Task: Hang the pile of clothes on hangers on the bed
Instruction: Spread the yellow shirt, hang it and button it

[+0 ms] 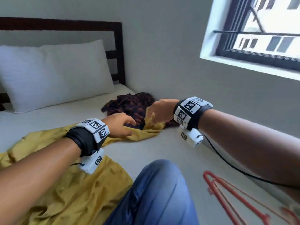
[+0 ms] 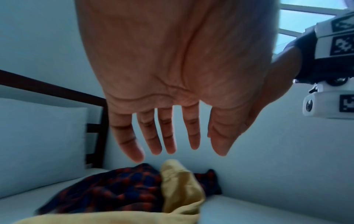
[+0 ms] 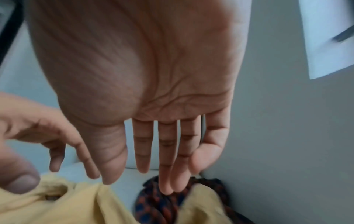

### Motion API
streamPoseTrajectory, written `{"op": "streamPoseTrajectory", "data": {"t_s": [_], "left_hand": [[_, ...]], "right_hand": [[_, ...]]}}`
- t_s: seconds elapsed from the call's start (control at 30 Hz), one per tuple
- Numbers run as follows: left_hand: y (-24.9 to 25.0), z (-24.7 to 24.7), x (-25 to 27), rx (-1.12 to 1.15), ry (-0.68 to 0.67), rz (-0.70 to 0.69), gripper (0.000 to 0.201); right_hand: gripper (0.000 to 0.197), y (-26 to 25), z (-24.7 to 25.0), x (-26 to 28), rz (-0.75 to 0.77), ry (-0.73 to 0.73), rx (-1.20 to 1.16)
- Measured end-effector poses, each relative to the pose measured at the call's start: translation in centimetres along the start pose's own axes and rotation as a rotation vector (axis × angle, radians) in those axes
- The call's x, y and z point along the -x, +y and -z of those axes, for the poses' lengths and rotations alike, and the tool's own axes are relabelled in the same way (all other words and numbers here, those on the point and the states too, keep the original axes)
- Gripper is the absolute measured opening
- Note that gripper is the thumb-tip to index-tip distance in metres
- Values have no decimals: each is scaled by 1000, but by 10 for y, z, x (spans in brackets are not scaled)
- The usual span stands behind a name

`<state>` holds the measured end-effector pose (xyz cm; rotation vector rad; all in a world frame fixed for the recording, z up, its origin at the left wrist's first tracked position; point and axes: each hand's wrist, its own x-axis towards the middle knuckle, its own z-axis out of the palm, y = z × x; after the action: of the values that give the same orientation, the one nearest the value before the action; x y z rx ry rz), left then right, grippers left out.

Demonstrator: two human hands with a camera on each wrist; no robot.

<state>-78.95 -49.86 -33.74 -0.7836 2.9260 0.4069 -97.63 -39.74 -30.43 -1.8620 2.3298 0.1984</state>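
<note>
A mustard-yellow garment [image 1: 68, 184] lies crumpled across the white bed [image 1: 162, 146], its far end bunched against a dark red-and-blue patterned garment [image 1: 131, 104] by the wall. My left hand [image 1: 128, 125] hovers over that bunched end with straight, spread fingers and holds nothing. My right hand [image 1: 151, 114] hangs just right of it, also empty. In the left wrist view the left hand [image 2: 178, 151] points down at the yellow garment [image 2: 180, 186] and patterned garment [image 2: 114, 192]. In the right wrist view the right hand [image 3: 153, 174] is just above both. Red hangers [image 1: 227, 195] lie at my lower right.
A white pillow [image 1: 53, 73] leans on the dark wooden headboard [image 1: 119, 51] at the back left. The grey wall [image 1: 178, 62] with a window [image 1: 259, 34] runs along the bed's right side. My jeans-clad knee [image 1: 159, 192] is in front. A black cable [image 1: 227, 163] trails from the right wrist.
</note>
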Motion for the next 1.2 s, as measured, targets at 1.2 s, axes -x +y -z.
{"op": "streamPoseTrajectory", "data": {"t_s": [1.2], "left_hand": [[335, -244, -38, -112, -289, -511, 42]], "right_hand": [[24, 187, -250, 394, -875, -223, -399]]}}
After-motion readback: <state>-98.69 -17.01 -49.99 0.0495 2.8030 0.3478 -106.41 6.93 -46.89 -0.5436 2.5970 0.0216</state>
